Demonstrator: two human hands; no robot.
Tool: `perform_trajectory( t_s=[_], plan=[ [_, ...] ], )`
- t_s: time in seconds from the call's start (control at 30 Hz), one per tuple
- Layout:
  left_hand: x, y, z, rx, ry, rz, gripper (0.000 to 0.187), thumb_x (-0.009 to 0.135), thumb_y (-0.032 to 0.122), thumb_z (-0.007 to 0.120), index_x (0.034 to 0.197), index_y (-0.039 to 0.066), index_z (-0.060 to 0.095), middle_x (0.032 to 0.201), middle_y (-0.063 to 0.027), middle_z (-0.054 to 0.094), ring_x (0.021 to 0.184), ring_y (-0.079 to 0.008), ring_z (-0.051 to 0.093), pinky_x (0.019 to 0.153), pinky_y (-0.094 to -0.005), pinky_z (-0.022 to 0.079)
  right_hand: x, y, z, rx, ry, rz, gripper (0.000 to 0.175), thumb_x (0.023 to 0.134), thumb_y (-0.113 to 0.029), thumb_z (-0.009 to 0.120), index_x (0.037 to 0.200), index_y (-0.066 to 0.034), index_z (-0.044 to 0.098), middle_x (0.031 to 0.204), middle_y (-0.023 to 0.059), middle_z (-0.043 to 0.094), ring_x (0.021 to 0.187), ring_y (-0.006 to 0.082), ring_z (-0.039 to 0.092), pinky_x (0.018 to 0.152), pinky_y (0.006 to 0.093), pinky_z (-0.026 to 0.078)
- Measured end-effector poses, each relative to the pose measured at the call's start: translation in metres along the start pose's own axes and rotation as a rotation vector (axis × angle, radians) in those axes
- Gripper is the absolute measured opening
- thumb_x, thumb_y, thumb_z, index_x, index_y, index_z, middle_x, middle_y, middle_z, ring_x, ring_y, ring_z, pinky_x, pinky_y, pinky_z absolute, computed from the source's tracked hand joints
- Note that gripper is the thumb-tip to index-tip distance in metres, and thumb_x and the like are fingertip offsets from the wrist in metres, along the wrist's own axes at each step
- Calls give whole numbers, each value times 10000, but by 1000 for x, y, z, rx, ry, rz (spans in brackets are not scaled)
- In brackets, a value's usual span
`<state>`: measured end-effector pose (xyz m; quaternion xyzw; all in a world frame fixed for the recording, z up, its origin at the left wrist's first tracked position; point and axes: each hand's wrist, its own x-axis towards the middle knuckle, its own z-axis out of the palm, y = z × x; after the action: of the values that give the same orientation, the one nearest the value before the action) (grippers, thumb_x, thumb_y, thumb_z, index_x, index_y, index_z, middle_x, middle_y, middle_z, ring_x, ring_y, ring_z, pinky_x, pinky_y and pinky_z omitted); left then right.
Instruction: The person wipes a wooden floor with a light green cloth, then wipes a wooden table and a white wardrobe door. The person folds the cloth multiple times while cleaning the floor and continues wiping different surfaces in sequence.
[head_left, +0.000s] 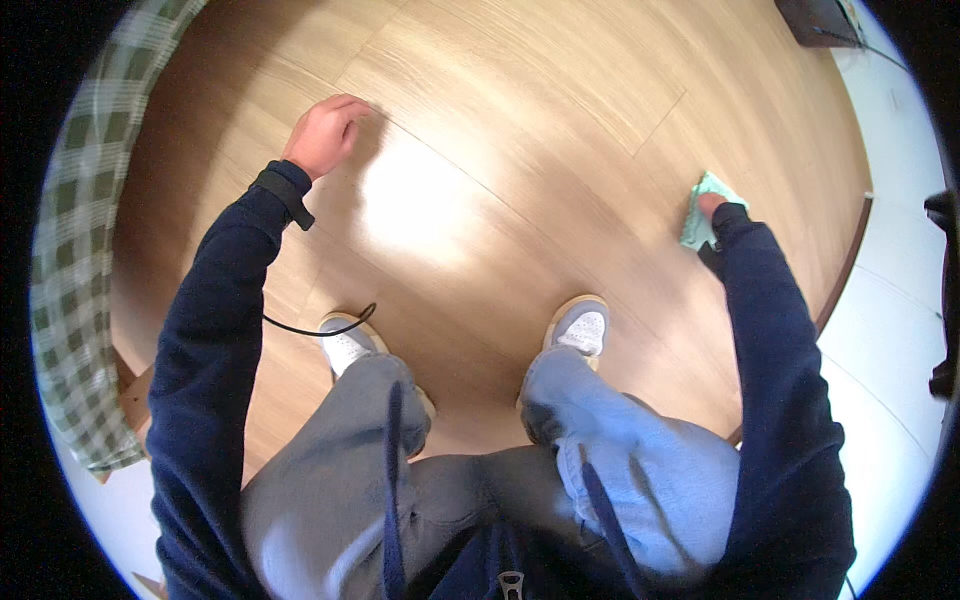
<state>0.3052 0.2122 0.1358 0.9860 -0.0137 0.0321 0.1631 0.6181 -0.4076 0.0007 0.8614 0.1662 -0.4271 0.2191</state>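
My left hand (328, 133) hangs over the wood-plank floor (525, 135) at the upper left, loosely curled, with nothing visible in it. Its shadow falls on the boards close by. Far to the right, my right hand (710, 203) grips a mint-green cloth (697, 225) at the floor. The dark sleeve cuff and the cloth hide most of that hand's fingers.
Green checked fabric (82, 247) hangs along the left side. A white wall (892, 300) with a brown baseboard (847, 270) runs along the right. At the upper right stands a dark brown object (817, 22). A black cable (322, 331) loops over my left shoe (345, 349).
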Motion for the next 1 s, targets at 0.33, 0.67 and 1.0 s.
perform_trajectory(
  t_s=[0.33,0.67,1.0],
  plan=[
    [43,28,-59,131,-47,-117,237,859,-23,544,1046,11,684,1100,-159,689,997,-334,662,878,-391,525,5,-170,-144,-105,799,-327,400,929,-341,469,1144,-102,707,1309,185,586,1210,373,546,1031,505,386],
    [203,155,-79,104,159,196,180,784,31,543,896,24,684,858,-191,678,805,-390,655,744,-456,535,-79,-331,-143,501,929,-803,487,781,-234,592,1253,-127,638,1322,212,508,1208,389,487,971,492,458],
    [248,154,5,194,-90,255,240,851,21,506,1013,17,683,1058,-140,679,937,-352,650,847,-419,531,-45,-130,-93,735,921,-384,590,843,-196,578,1422,-117,499,1525,268,340,1409,424,328,1169,433,311]
  ],
)
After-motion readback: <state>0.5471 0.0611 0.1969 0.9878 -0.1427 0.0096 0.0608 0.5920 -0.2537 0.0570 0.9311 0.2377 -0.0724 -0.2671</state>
